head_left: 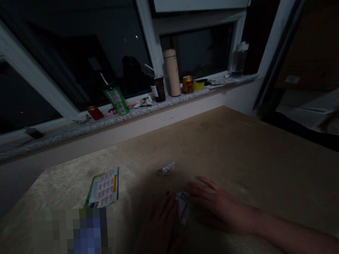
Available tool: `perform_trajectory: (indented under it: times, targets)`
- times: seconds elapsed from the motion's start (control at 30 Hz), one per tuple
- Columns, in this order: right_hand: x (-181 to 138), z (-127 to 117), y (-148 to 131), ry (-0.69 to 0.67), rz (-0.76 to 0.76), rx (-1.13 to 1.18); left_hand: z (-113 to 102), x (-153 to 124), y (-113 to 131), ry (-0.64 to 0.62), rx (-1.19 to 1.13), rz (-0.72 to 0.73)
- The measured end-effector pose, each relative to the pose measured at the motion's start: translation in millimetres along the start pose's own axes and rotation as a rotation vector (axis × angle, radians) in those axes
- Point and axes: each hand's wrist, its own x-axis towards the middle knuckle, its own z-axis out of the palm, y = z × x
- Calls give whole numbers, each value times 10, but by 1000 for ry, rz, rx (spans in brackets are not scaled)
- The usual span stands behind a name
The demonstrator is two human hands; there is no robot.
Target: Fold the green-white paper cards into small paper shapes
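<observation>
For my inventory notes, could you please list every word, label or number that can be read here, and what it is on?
Nothing can be read in this dim picture.
The leaflet on the table: printed grid, too small.
The green pouch on the sill: label blurred.
The orange can: mark blurred.
The folded paper: print too dark.

Two hands at 6 o'clock, left hand [160, 228] and right hand [219, 204], and two paper scraps, near scrap [183, 210] and far scrap [166, 169]. One leaflet [103, 188] at 8 o'clock. From 10 to 1 o'clock: one flask [172, 72], one cup [158, 88], one pouch [116, 100], one bottle [238, 59], two jars, gold jar [188, 84] and red jar [95, 112]
</observation>
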Motion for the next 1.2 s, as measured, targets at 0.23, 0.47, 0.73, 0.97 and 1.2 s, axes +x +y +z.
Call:
perform_trajectory:
  times: [0.23,0.47,0.73,0.97,1.2]
  targets:
    - [4,34,43,53,57,-32,6,42,-14,-16,-121,-45]
    - [31,38,-5,71,38,-76,-15,119,-23,-31,-227,-83]
    - [17,29,3,57,11,-53,-75,155,52,-18,-328,-115]
    - [42,85,19,83,4,-38,-79,200,58,-6,-432,-174]
    - [40,129,69,93,-32,-91,-125,282,65,-32,-410,-172]
